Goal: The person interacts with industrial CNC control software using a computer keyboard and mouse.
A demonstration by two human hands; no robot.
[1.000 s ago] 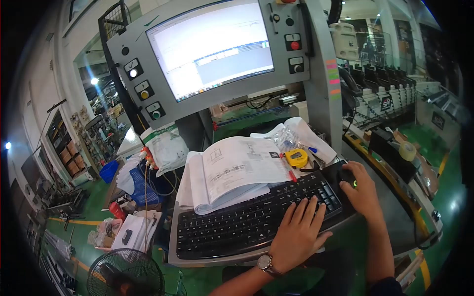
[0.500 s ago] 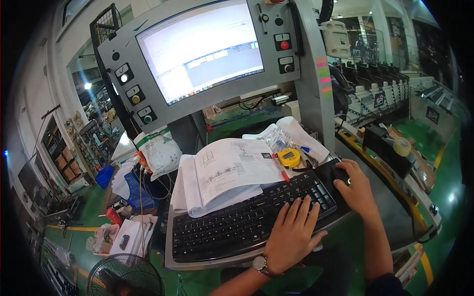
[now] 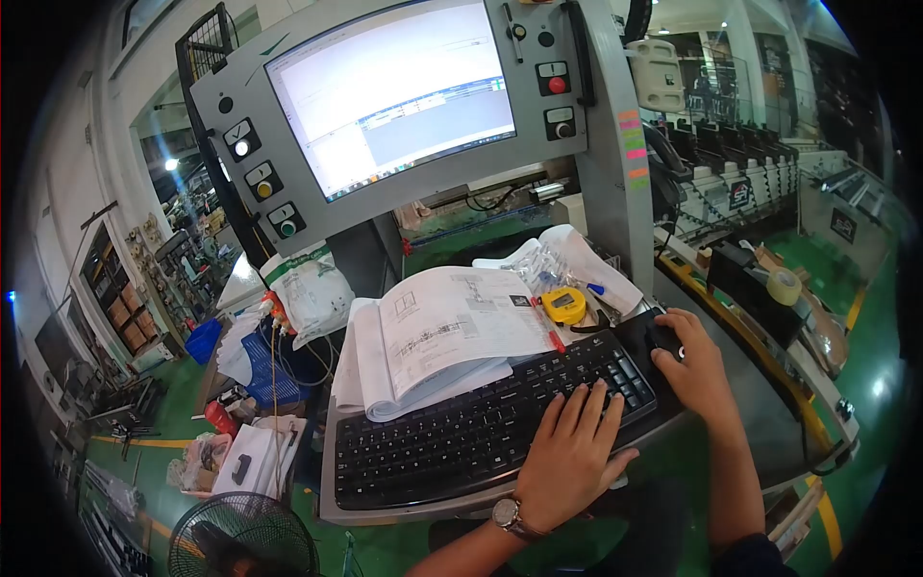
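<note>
My left hand (image 3: 567, 462), with a watch (image 3: 507, 514) on its wrist, lies spread over the right part of the black keyboard (image 3: 433, 447). Its fingertips rest near the number keys. To the right, my right hand (image 3: 694, 363) is curled around a black mouse (image 3: 663, 337) on the dark shelf. An open booklet of drawings (image 3: 461, 322) lies against the keyboard's back edge. Beside the booklet are a red pen (image 3: 556, 340) and a yellow tape measure (image 3: 563, 305). Above them, a lit screen (image 3: 394, 96) shows a window with a table.
Push buttons (image 3: 558, 85) flank the screen on the grey panel. A white bag (image 3: 312, 293) hangs at the left of the shelf. Lower left are a fan (image 3: 240, 539), a blue basket (image 3: 272, 370) and papers. Machinery (image 3: 740, 192) stands at the right.
</note>
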